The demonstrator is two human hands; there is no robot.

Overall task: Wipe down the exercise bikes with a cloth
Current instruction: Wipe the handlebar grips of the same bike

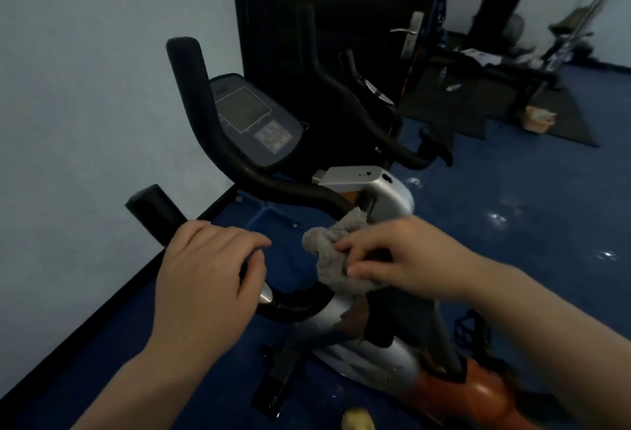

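Observation:
An exercise bike [368, 187] with a silver and orange body stands in front of me, its black handlebars curving up on both sides. Its console [254, 120] with a grey screen and keypad faces me at centre. My left hand [208, 265] grips the near left handlebar [153, 206]. My right hand [392, 259] presses a bunched grey cloth [333, 242] against the handlebar stem at the bike's centre. The stem under the cloth is hidden.
A pale wall runs along the left, meeting the blue floor [512, 211]. A dark door [341, 3] with a metal handle [408, 32] stands behind the bike. Gym equipment [505, 64] and a cardboard box [539, 117] sit at the back right. A bike pedal [469, 327] sticks out at right.

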